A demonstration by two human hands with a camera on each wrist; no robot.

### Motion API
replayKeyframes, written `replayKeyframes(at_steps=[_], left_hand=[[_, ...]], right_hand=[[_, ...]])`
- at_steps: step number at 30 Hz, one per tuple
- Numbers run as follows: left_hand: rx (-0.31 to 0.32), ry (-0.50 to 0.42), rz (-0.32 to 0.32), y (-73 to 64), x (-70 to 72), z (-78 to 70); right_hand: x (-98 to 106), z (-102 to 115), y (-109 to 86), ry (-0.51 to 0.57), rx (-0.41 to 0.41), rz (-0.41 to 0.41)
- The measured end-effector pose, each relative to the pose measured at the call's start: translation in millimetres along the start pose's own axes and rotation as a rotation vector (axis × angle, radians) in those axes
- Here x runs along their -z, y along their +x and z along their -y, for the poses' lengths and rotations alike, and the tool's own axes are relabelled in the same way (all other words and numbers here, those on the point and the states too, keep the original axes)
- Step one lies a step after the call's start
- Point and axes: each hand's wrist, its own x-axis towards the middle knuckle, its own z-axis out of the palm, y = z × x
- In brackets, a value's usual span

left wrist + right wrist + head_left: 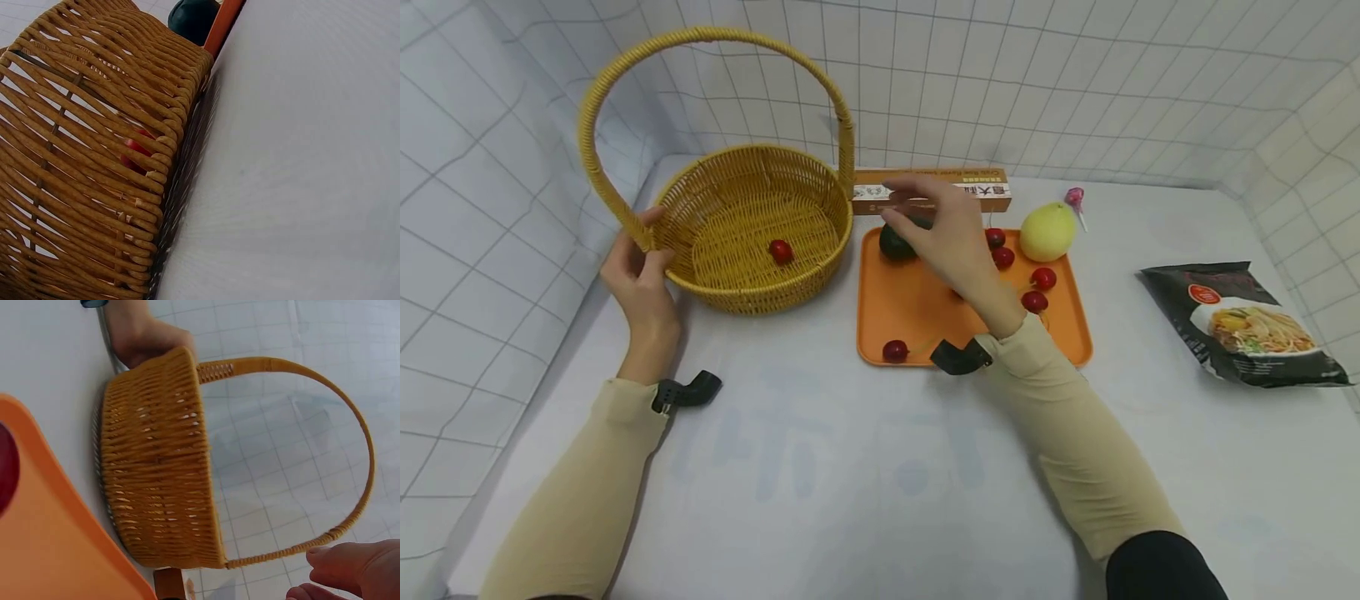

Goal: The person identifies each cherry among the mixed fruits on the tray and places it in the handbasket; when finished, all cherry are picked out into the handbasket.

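Note:
On the left, my left hand (643, 296) grips the yellow wicker basket (760, 302) where its tall handle meets the rim. One red cherry (781, 252) lies inside on the woven bottom, and its red shows through the weave in the left wrist view. Above the orange tray (887, 312) hovers my right hand (953, 242), thumb and fingers bent loosely with a gap and nothing visible between them. It hides part of the tray. Several cherries (1035, 301) with stems lie there, one cherry (895, 351) near the front edge. A dark green fruit (893, 245) sits at the back left corner.
A yellow-green round fruit (1047, 232) rests at the tray's back right corner, with a pink lollipop (1074, 198) behind it. A long brown box (871, 192) lies behind the tray. Far right is a black noodle packet (1247, 325). White tiled-pattern walls surround the table.

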Motion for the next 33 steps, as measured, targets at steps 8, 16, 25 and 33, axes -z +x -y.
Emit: replayKeyframes(at_steps=[8, 16, 25, 33], left_hand=[[0.016, -0.015, -0.003, 2.3, 0.9, 4.2], [0.022, -0.023, -0.015, 2.0, 0.3, 2.3], [0.016, -0.008, 0.01, 4.9, 7.4, 6.8], [0.006, -0.007, 0.008, 3.8, 3.6, 7.4]], right_hand=[[37.9, -6.0, 6.4, -0.088, -0.104, 0.009], [75.9, -17.4, 7.9, -0.224, -0.255, 0.018], [80.7, -25.3, 5.9, -0.466, -0.522, 0.268], [77.2, -30.1, 5.2, -0.59, -0.565, 0.371]])
